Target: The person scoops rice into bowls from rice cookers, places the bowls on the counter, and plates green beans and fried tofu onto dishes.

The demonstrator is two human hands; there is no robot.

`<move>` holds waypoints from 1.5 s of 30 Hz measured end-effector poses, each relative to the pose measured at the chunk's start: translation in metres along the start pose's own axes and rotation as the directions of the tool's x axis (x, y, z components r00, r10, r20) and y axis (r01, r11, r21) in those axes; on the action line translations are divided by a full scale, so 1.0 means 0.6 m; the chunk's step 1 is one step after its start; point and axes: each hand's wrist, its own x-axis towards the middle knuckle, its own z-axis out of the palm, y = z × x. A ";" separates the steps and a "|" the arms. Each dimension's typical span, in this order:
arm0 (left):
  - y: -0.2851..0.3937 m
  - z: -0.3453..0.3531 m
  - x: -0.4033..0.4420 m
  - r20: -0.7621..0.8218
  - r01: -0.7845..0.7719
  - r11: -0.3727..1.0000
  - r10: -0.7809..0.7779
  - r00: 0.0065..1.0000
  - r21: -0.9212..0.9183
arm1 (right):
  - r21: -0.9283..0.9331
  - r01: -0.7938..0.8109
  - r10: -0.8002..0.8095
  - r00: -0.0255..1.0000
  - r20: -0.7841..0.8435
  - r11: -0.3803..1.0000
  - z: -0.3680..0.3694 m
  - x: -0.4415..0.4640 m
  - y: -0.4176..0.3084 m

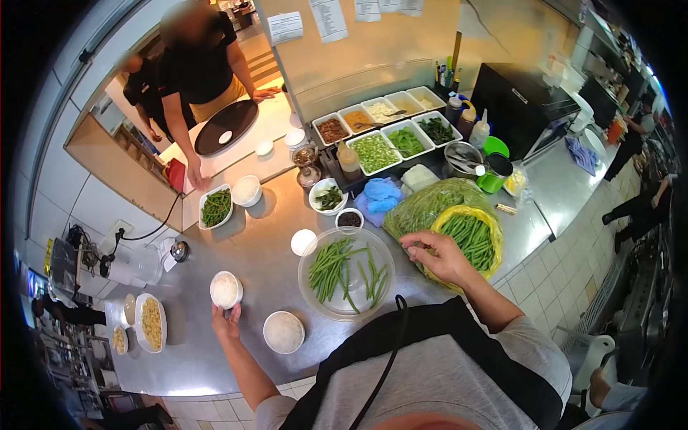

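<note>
My left hand (226, 322) grips a small white bowl of rice (226, 289) by its near side, thumb against the wall. A second bowl of rice (284, 332) stands to its right on the steel counter. My right hand (437, 256) hovers over the edge of a yellow plastic bag (494, 247) full of green beans (469, 240). Its fingers are bent and apart, with nothing visible in them. Between my hands sits a clear round bowl (333, 308) with loose green beans (331, 269) in it. A small white lid or dish (303, 242) lies behind that bowl.
Along the back stand ingredient trays (375, 153), squeeze bottles (349, 159) and a black box-shaped appliance (512, 107). Cooked beans (216, 208) and another rice bowl (246, 190) stand near the pass window, where a person reaches in beside a dark oval tray (226, 127). A yellowish dish (152, 322) is at left.
</note>
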 end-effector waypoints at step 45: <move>0.354 -0.804 0.301 -0.682 -0.426 0.897 0.237 0.691 -0.120 | -0.145 0.552 -0.221 0.542 0.811 0.821 0.927 0.023 -0.215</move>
